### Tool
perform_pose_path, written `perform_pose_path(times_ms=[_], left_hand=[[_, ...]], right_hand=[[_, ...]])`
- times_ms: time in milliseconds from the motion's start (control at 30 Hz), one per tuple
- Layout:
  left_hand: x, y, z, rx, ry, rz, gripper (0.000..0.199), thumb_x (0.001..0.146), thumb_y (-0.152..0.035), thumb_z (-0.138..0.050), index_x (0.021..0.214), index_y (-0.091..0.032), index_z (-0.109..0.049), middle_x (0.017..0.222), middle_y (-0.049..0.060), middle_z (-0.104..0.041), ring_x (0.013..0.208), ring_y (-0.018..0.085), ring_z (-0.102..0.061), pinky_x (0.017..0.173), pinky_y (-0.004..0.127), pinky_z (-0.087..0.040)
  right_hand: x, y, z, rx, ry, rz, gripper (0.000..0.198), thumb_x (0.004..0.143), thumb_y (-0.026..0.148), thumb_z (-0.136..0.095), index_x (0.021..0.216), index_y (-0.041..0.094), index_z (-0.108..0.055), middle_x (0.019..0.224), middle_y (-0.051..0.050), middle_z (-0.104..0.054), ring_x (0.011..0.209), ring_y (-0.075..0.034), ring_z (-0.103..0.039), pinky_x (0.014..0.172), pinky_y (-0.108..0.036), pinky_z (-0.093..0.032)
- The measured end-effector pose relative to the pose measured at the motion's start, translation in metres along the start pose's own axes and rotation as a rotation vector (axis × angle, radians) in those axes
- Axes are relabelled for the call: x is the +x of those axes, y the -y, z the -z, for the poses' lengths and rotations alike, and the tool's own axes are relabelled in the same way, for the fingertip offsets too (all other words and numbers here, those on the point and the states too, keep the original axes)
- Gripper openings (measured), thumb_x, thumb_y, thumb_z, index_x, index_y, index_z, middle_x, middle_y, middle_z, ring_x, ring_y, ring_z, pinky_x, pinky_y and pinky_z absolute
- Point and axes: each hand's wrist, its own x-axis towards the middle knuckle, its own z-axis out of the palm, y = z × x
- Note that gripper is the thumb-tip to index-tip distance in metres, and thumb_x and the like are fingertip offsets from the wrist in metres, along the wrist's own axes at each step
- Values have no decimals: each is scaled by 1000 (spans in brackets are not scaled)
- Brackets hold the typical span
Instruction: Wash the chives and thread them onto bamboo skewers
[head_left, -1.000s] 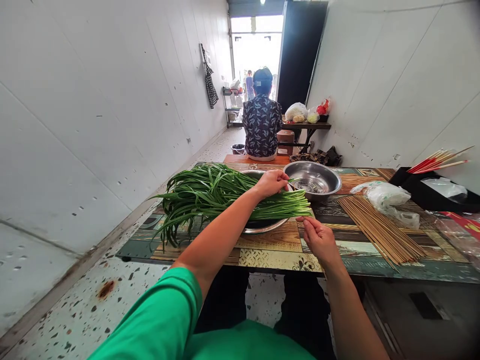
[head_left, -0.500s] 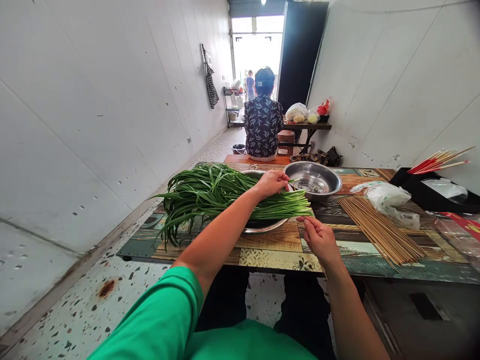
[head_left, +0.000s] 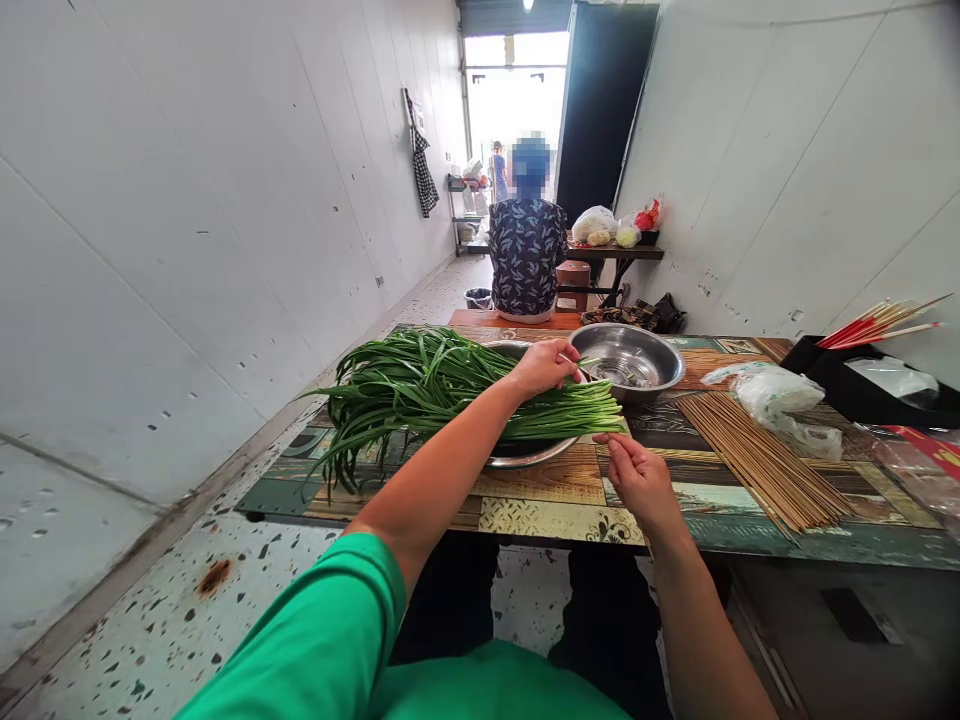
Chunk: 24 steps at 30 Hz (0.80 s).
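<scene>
A big bundle of garlic chives [head_left: 420,385] lies across a metal basin [head_left: 536,458], leaves to the left and pale stem ends to the right. My left hand [head_left: 547,366] reaches over the bundle with its fingers pinched. A short green chive stem sticks out past those fingertips. Beside the cut ends, my right hand [head_left: 637,478] is closed in a pinch; whatever it holds is too thin to make out. Just beyond the stem ends stands a second steel basin [head_left: 630,360] with a few small green scraps inside.
On the right of the patterned table [head_left: 547,515] lie bamboo skewers [head_left: 757,460], a clear plastic bag [head_left: 784,400] and a black holder [head_left: 840,385] with red-tipped sticks. A person [head_left: 527,255] sits beyond, back turned, at another table.
Hardly anything differs. Both hands stay in nearly the same places, and the stem at my left fingertips has shifted slightly.
</scene>
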Motion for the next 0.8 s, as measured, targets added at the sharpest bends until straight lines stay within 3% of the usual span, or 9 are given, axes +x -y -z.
perform_pose_path(times_ms=[333, 800], left_hand=[[4, 4, 3, 58, 14, 2, 7, 86, -6, -59, 89, -12, -62, 63, -4, -68, 48, 4, -44, 57, 19, -35], [-1, 4, 5, 125, 13, -62, 14, 80, -7, -63, 92, -10, -69, 67, -2, -70, 58, 7, -52, 69, 19, -42]], right_hand=[[-4, 4, 0, 3, -2, -14, 67, 82, 65, -53, 112, 7, -68, 47, 8, -36, 40, -6, -29, 40, -23, -19], [-4, 3, 0, -20, 1, 0, 67, 86, 64, -51, 114, 6, -69, 47, 8, -35, 42, -7, -28, 43, -23, -18]])
